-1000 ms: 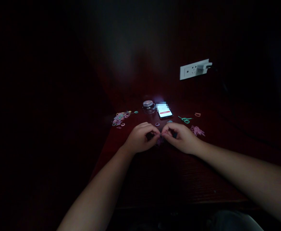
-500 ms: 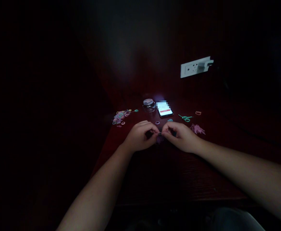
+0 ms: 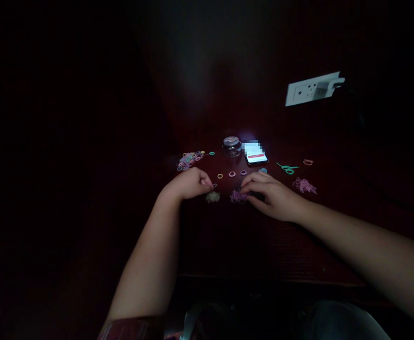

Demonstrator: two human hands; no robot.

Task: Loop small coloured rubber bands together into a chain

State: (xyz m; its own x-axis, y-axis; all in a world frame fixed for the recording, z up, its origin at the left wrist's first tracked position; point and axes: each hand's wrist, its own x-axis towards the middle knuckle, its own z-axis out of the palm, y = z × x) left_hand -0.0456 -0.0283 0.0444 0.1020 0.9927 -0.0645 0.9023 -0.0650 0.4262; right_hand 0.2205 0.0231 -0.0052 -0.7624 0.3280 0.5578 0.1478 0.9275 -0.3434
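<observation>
Left hand (image 3: 193, 183) pinches a small band (image 3: 215, 185), left of the purple pile (image 3: 237, 196); right hand (image 3: 268, 194) beside that pile, grip unclear.

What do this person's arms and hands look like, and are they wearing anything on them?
Both the left hand and the right hand are ungloved, and the forearms are bare. No watch or bracelet shows on either wrist. A dark reddish sleeve ends near the left elbow; its pattern is too dim to tell.
</observation>
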